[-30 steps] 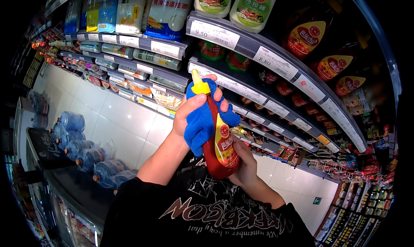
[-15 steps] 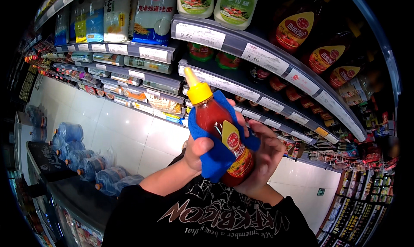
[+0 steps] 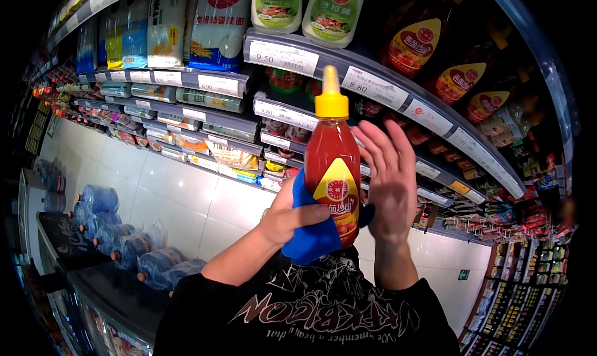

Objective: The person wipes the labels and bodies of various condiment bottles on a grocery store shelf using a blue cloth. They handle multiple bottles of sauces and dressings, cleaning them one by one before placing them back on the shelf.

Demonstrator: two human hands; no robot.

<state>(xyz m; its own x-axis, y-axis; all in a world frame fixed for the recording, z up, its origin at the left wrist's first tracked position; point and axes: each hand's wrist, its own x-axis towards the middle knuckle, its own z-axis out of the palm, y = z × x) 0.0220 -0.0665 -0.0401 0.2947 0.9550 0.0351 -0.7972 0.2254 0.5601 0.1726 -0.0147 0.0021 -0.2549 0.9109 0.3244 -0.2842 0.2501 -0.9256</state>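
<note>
A red squeeze bottle of ketchup (image 3: 328,147) with a yellow nozzle cap stands nearly upright in front of me. My left hand (image 3: 287,216) grips its lower part through a blue cloth (image 3: 311,235), thumb across the front near the label. The cloth wraps the bottle's left side and hangs below the thumb; a bit of it shows on the right too. My right hand (image 3: 392,182) is raised just right of the bottle, fingers stretched and apart, holding nothing. Whether its palm edge touches the bottle or cloth, I cannot tell.
Ahead, a shelf edge (image 3: 367,85) carries white salad dressing bottles (image 3: 336,14) and similar red sauce bottles (image 3: 415,45). Bagged noodles (image 3: 217,26) stand at upper left. Several large water jugs (image 3: 134,247) line a dark counter (image 3: 112,287) on the left.
The bottle has turned from leaning left to nearly upright. My right hand has let go of its lower part and risen beside it with fingers spread. The left hand keeps its hold.
</note>
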